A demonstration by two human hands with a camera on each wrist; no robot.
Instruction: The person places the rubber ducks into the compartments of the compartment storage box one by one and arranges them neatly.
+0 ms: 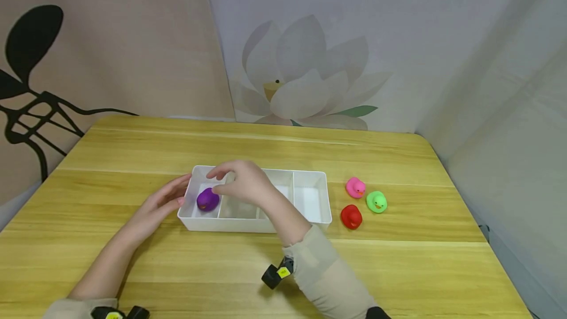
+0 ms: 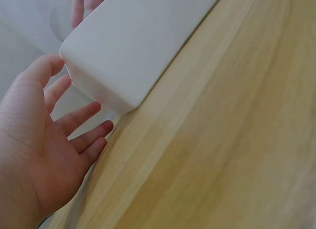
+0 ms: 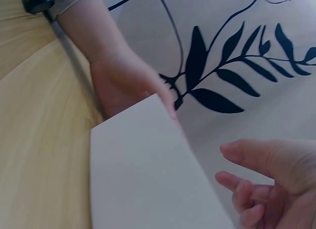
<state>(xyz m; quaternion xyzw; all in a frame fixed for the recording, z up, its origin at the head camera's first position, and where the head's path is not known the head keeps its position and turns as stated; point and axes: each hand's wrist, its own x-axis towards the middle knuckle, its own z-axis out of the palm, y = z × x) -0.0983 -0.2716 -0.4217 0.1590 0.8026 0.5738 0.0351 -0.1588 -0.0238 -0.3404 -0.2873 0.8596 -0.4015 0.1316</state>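
Note:
A white divided tray [image 1: 248, 226] sits on the table, with a purple rubber duck [image 1: 207, 200] lying in its leftmost compartment. My right hand [image 1: 248, 181] hovers over that compartment beside the duck, thumb and fingers spread apart and nothing held; in the right wrist view a gap shows between thumb and fingertips. Against the tray's left end, my left hand [image 1: 155, 210] touches the wall with its fingers fairly straight, as the left wrist view also shows. The tray's outer side hides the duck in both wrist views.
Right of the tray, a pink duck [image 1: 356, 187], a green duck [image 1: 376, 202] and a red duck [image 1: 351, 217] stand close together on the wooden table [image 1: 421, 270]. A printed cloth backdrop [image 1: 398, 63] rises behind the table's far edge.

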